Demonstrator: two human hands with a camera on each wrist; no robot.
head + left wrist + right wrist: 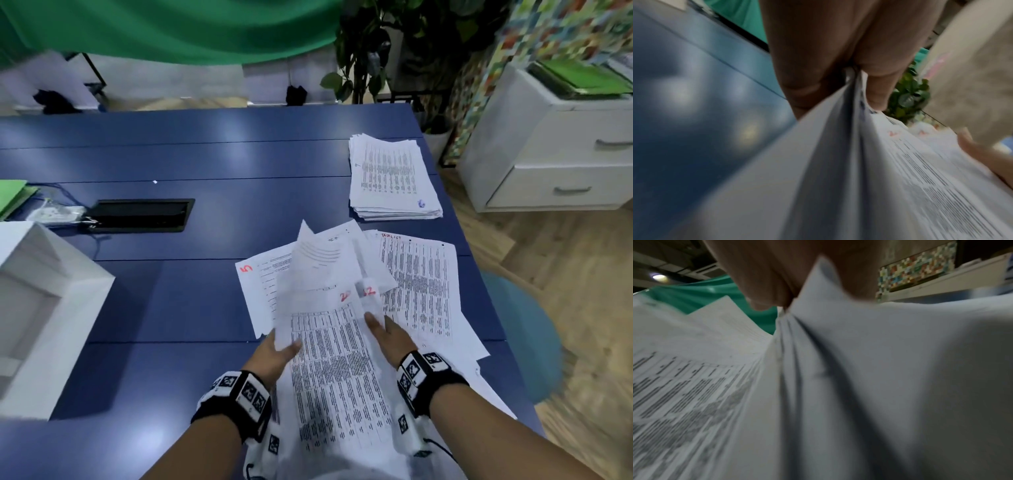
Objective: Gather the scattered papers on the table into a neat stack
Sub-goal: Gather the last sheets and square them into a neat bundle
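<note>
I hold a loose bundle of printed papers [332,359] above the blue table [171,301], tilted toward me. My left hand [277,353] pinches its left edge, thumb on top; the left wrist view shows the thumb [877,87] pressing the sheets [838,162]. My right hand [387,334] grips the right edge, and in the right wrist view the fingers [766,280] clamp several sheets [859,369]. More scattered papers [421,284] lie underneath, one marked with a red 5 [247,269]. A neat stack [390,178] sits farther back on the right.
A white box [44,308] stands at the table's left. A black cable hatch [140,214] is set into the tabletop, with green folders [13,197] beyond it. A white drawer cabinet [555,154] and a blue stool [520,342] are off the right edge.
</note>
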